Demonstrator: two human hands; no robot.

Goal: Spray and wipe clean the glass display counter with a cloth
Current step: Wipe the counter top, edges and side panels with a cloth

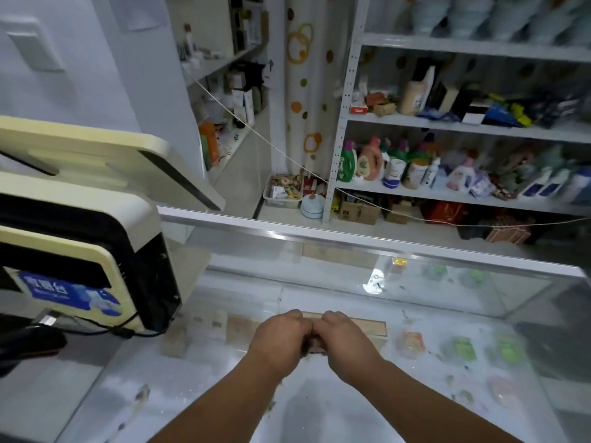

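Lower centre: left hand (pixel 277 342) and right hand (pixel 348 340) clutch a dark crumpled cloth (pixel 312 344) over the clear glass display counter (pixel 319 407) holding green packets (pixel 463 346).

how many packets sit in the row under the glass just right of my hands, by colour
orange packet: 1
green packets: 2
total: 3 (too blurred to tell more than colour)

Left grip (pixel 278 338) and right grip (pixel 347 338) are bare (forearms (pixel 431 398) too).

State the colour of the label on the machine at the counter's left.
Blue label with white print, seen in the head view.
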